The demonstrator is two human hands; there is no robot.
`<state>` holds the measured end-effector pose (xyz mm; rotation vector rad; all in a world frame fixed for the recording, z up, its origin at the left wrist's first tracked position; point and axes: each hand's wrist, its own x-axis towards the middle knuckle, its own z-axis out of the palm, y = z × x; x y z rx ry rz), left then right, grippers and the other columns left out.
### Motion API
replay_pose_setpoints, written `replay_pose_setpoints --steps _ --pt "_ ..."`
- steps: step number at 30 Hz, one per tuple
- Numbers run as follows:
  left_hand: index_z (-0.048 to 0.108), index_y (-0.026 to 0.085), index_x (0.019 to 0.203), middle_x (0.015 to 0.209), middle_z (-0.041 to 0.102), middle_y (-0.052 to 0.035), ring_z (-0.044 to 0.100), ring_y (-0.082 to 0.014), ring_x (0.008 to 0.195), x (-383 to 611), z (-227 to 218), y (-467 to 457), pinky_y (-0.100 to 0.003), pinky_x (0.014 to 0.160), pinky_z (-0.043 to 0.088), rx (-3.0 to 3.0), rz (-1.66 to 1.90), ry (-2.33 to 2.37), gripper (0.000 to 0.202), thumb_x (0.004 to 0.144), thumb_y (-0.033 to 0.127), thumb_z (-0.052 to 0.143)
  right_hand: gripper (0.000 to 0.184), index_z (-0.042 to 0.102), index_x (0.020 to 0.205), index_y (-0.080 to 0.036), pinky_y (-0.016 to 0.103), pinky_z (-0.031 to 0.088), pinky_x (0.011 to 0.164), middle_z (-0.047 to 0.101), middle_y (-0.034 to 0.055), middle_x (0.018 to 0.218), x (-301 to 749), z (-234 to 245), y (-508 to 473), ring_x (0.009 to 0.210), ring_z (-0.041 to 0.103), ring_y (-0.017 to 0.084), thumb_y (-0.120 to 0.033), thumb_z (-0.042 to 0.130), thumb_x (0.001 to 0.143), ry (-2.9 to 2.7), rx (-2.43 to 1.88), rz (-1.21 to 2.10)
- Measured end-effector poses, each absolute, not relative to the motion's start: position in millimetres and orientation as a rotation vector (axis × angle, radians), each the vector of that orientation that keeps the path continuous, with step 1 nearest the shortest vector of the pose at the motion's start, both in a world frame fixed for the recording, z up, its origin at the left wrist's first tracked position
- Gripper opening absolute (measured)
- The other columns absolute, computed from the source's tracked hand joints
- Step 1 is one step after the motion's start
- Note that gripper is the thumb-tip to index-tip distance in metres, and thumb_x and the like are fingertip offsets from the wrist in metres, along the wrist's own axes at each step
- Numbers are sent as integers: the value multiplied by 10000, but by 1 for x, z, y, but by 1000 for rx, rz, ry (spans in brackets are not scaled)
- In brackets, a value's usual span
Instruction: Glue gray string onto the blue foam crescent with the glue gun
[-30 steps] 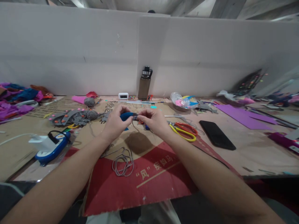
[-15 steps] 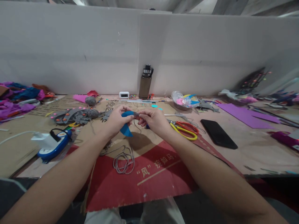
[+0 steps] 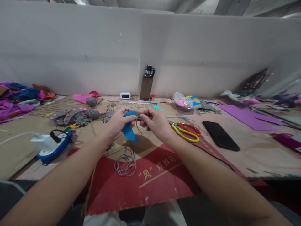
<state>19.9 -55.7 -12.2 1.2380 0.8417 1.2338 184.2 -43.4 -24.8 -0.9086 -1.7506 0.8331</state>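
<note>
My left hand [image 3: 122, 121] pinches a curved blue felt piece [image 3: 129, 132] whose pointed lower end hangs below the fingers. Close beside it, the fingertips of my right hand [image 3: 155, 121] are pressed together at a small grey bit [image 3: 136, 114] at the top of the blue piece; exactly what they grip is too small to make out. A thin grey cord hangs under the hands. Nearer to me, a loose coil of grey cord [image 3: 125, 163] lies on the red and brown cardboard [image 3: 164, 175].
Right of my hands lie scissors [image 3: 188, 133] with red and yellow handles and a black phone [image 3: 220, 135]. At left are a blue power strip [image 3: 56, 147] and grey felt pieces with pink balls [image 3: 70, 116]. A bottle [image 3: 147, 83] stands by the back wall.
The blue piece has turned slightly in my left hand, its lower tip swinging right. My right fingers have shifted a little at the grey bit; both hands stay close together.
</note>
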Motion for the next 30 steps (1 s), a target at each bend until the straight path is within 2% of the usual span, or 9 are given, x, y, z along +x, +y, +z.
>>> replay_pose_setpoints --steps 5,12,16,19,23,30 --pt "519 144 839 534 552 39 485 -63 459 24 -10 -58 -185 477 378 1095 1186 743 311 618 138 739 145 586 841 -169 243 498 560 635 17 688 180 -26 -45 588 620 113 -307 547 828 -1708 -840 896" --pt "546 122 802 573 557 25 481 -51 478 25 -14 -53 -178 463 358 984 1199 690 273 605 93 732 139 577 823 -170 257 503 606 627 7 700 180 -27 -43 621 614 112 -295 617 778 -1651 -777 960" --pt "557 116 802 588 555 23 474 -44 482 25 -13 -53 -179 465 357 974 1213 668 248 617 90 720 195 624 857 -163 260 513 597 642 31 763 181 -28 -40 616 612 110 -335 534 840 -1664 -834 1006" --pt "554 120 813 557 540 31 478 -49 483 24 -12 -54 -180 475 363 992 1249 676 247 628 105 717 259 603 928 -170 246 513 563 634 32 812 181 -28 -40 592 598 97 -387 472 874 -1607 -861 1032" --pt "521 142 824 571 551 35 491 -59 495 26 -14 -54 -190 491 375 1047 1298 696 285 625 134 726 277 561 976 -193 222 491 530 615 7 789 181 -26 -44 579 581 89 -433 454 890 -1624 -836 933" --pt "491 190 891 671 578 33 549 -99 554 29 -24 -58 -235 551 438 1395 1510 958 292 681 209 692 236 612 872 -186 246 467 576 626 8 679 182 -24 -50 599 596 118 -396 505 880 -1762 -931 695"
